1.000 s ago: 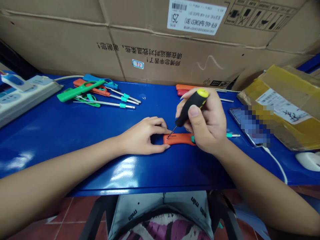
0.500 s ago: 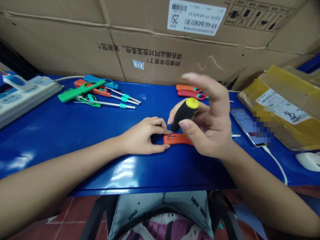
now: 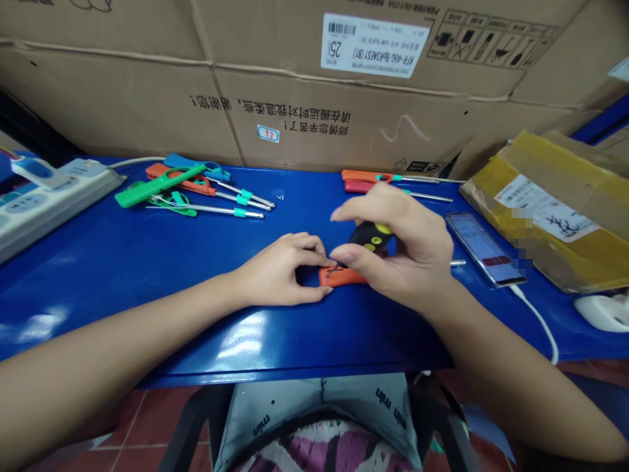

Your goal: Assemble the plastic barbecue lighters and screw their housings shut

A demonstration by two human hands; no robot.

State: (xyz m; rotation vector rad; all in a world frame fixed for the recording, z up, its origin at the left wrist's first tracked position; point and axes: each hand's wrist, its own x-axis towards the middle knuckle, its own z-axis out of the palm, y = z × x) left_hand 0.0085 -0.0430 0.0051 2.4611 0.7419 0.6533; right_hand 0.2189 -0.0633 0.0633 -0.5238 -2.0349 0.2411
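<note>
An orange stick lighter (image 3: 346, 276) lies on the blue table, its metal tip showing beyond my right wrist. My left hand (image 3: 280, 272) pinches the handle's left end between thumb and fingers. In my right hand (image 3: 410, 246) is a black and yellow screwdriver (image 3: 367, 235), tilted, its thin shaft pointing down at the lighter's left end. The shaft tip appears to touch the handle there, at a small hole or screw too small to make out. My right hand hides the middle of the lighter.
Several lighters and a green handle piece (image 3: 160, 187) lie at the back left, beside a power strip (image 3: 73, 196). Behind my right hand are an orange lighter (image 3: 361, 176) and a red one (image 3: 356, 187). A phone (image 3: 484, 249) and a taped carton (image 3: 555, 262) stand right. A large cardboard box (image 3: 162, 85) walls the back.
My right hand has curled lower over the screwdriver, which leans further over to the right. My raised index finger has come down. My left hand keeps its hold. The view has shifted slightly.
</note>
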